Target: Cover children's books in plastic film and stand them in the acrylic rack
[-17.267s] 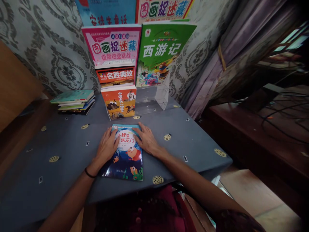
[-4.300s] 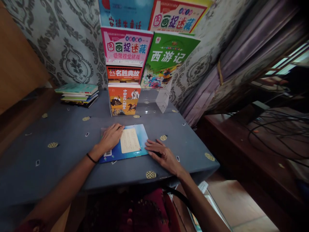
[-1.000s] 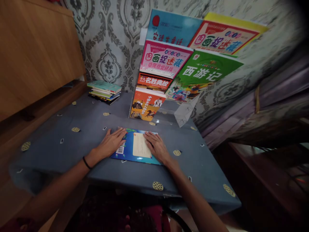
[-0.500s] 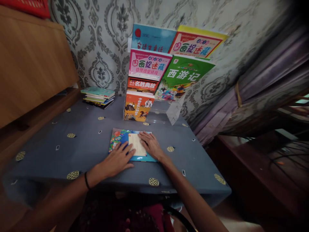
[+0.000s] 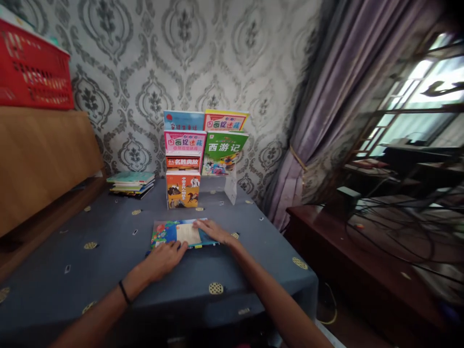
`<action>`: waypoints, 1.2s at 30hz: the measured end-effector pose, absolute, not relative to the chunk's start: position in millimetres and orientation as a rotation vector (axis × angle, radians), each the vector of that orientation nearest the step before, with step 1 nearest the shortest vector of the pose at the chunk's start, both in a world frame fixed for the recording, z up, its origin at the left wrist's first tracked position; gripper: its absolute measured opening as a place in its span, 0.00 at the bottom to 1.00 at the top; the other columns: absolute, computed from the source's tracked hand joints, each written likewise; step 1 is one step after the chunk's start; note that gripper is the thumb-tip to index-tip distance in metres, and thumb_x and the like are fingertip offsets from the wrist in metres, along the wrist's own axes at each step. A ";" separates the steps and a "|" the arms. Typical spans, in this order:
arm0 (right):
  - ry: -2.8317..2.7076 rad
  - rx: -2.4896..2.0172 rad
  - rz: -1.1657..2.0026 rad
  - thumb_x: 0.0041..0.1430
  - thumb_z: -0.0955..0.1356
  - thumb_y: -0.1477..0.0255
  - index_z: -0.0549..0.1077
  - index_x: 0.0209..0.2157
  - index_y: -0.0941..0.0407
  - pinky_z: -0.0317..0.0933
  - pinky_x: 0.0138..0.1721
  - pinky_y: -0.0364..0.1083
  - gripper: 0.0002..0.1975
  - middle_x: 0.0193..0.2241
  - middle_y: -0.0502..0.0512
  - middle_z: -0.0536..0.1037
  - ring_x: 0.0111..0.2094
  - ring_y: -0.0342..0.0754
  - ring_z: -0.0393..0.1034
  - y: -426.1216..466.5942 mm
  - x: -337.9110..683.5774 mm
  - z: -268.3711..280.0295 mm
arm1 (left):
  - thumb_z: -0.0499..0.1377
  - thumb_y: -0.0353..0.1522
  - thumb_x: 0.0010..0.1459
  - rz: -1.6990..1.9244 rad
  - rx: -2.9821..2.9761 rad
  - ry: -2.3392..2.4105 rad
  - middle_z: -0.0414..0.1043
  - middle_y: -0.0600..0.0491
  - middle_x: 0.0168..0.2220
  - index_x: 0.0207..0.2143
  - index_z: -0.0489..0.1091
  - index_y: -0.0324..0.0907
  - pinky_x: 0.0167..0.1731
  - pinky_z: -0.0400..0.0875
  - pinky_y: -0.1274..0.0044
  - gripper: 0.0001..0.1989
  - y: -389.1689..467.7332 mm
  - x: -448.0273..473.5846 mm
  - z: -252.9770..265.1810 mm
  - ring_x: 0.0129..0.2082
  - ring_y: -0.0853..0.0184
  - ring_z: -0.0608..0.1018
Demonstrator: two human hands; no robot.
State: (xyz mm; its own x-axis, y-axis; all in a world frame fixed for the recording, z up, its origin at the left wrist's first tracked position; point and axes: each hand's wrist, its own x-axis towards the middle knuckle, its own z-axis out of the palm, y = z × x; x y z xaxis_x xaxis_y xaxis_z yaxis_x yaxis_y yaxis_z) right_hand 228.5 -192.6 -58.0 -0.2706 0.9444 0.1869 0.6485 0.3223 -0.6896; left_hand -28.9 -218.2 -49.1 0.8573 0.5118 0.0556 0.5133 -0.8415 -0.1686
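A picture book (image 5: 165,231) with a blue, colourful cover and a cream panel lies on the cloth-covered table (image 5: 119,266) in front of me. My left hand (image 5: 168,258), with a black band on its wrist, has its fingers bent over the near edge of the book; its thumb is mostly hidden. Across the book's right part lies my right hand (image 5: 212,231), fingers stretched out flat on the cover. Behind it, a clear display rack (image 5: 231,186) holds several upright books, among them an orange book (image 5: 183,191) and a green book (image 5: 224,152).
Several books lie in a stack (image 5: 132,183) at the back left. A wooden cabinet (image 5: 47,159) on the left carries a red basket (image 5: 38,72). Right of the table are a purple curtain (image 5: 319,106) and a dark red desk (image 5: 326,241) with tangled cables.
My view has tilted up, bringing the basket and window into sight. The left hand's fingers have drawn back to the book's near edge and bent. My right hand stays on the cover.
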 end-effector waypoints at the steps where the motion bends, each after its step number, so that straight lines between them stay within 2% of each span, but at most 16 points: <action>1: -1.965 -1.387 0.689 0.70 0.53 0.48 0.82 0.42 0.52 0.64 0.57 0.56 0.34 0.45 0.56 0.83 0.51 0.53 0.76 -194.8 233.1 -53.4 | 0.46 0.20 0.63 -0.049 -2.876 -0.869 0.76 0.42 0.48 0.57 0.64 0.41 0.42 0.75 0.70 0.22 -215.9 -29.9 -43.5 0.46 0.58 0.81; 3: -1.843 -1.343 0.774 0.68 0.48 0.44 0.82 0.36 0.54 0.68 0.51 0.54 0.41 0.36 0.56 0.84 0.42 0.52 0.78 -201.9 241.0 -47.7 | 0.44 0.23 0.66 -0.234 -2.915 -1.048 0.78 0.44 0.44 0.52 0.66 0.42 0.39 0.74 0.71 0.18 -211.1 -32.9 -35.8 0.42 0.60 0.81; 5: -1.704 -1.260 0.891 0.65 0.48 0.40 0.82 0.34 0.56 0.68 0.48 0.54 0.44 0.31 0.55 0.82 0.38 0.52 0.77 -211.3 244.8 -47.7 | 0.42 0.28 0.69 -0.505 -2.928 -1.187 0.78 0.46 0.39 0.47 0.68 0.43 0.37 0.72 0.72 0.16 -206.7 -36.4 -32.9 0.38 0.61 0.81; 8: -1.590 -1.148 0.976 0.55 0.61 0.36 0.81 0.36 0.57 0.68 0.47 0.53 0.38 0.32 0.53 0.82 0.38 0.52 0.76 -222.2 242.4 -55.3 | 0.41 0.35 0.69 -0.843 -2.946 -1.250 0.77 0.49 0.35 0.42 0.69 0.44 0.36 0.71 0.72 0.17 -203.8 -39.7 -32.6 0.34 0.62 0.79; 10: -1.548 -1.089 0.993 0.44 0.73 0.41 0.81 0.38 0.56 0.67 0.47 0.52 0.33 0.35 0.51 0.82 0.39 0.52 0.76 -223.8 238.8 -61.6 | 0.42 0.38 0.69 -0.974 -2.981 -1.278 0.76 0.50 0.33 0.39 0.69 0.46 0.36 0.70 0.72 0.17 -204.7 -40.8 -30.6 0.33 0.62 0.78; 13: -1.471 -1.039 0.982 0.36 0.78 0.47 0.79 0.36 0.55 0.67 0.47 0.52 0.30 0.34 0.50 0.81 0.39 0.52 0.75 -218.3 235.1 -67.4 | 0.43 0.43 0.68 -1.099 -3.016 -1.340 0.75 0.53 0.30 0.36 0.68 0.47 0.35 0.70 0.73 0.18 -208.7 -43.0 -22.6 0.31 0.63 0.78; 16: -1.394 -1.024 0.945 0.37 0.79 0.50 0.77 0.36 0.55 0.68 0.46 0.51 0.29 0.36 0.51 0.80 0.41 0.52 0.75 -210.3 231.1 -67.2 | 0.44 0.46 0.66 -1.204 -3.007 -1.391 0.74 0.55 0.28 0.35 0.69 0.46 0.34 0.70 0.74 0.19 -212.4 -46.8 -12.1 0.28 0.64 0.76; 21: -1.091 -0.854 1.086 0.37 0.81 0.58 0.69 0.53 0.50 0.70 0.31 0.44 0.40 0.50 0.55 0.76 0.46 0.53 0.74 -209.7 213.3 -62.4 | 0.47 0.50 0.63 -1.434 -2.968 -1.498 0.74 0.54 0.28 0.33 0.70 0.45 0.32 0.70 0.74 0.22 -213.8 -47.4 1.6 0.29 0.62 0.76; 24: -1.054 -0.767 1.302 0.39 0.81 0.58 0.67 0.53 0.51 0.68 0.28 0.43 0.40 0.48 0.56 0.78 0.41 0.52 0.76 -215.2 202.2 -62.0 | 0.49 0.51 0.62 -1.567 -2.958 -1.518 0.73 0.54 0.28 0.32 0.71 0.44 0.33 0.70 0.75 0.22 -209.8 -42.8 6.3 0.30 0.62 0.75; 28: -1.144 -0.680 1.462 0.43 0.80 0.56 0.70 0.47 0.57 0.68 0.31 0.44 0.33 0.40 0.57 0.81 0.35 0.49 0.77 -216.7 197.6 -61.5 | 0.51 0.51 0.62 -1.759 -2.932 -1.578 0.72 0.55 0.28 0.33 0.71 0.43 0.32 0.69 0.76 0.22 -199.0 -35.1 5.5 0.30 0.64 0.73; 31: -1.176 -0.681 1.394 0.44 0.80 0.56 0.70 0.46 0.55 0.67 0.30 0.43 0.32 0.37 0.53 0.81 0.32 0.46 0.76 -209.6 201.9 -57.4 | 0.52 0.51 0.62 -1.880 -2.804 -1.610 0.71 0.55 0.28 0.35 0.70 0.43 0.32 0.69 0.77 0.21 -192.0 -27.6 4.6 0.30 0.64 0.73; 36: -1.260 -0.713 1.179 0.48 0.78 0.56 0.69 0.49 0.54 0.65 0.29 0.42 0.31 0.41 0.52 0.79 0.36 0.46 0.74 -193.1 214.4 -40.9 | 0.50 0.52 0.61 -1.961 -2.552 -1.563 0.73 0.54 0.30 0.35 0.70 0.43 0.34 0.70 0.75 0.23 -184.3 -9.9 13.7 0.31 0.62 0.74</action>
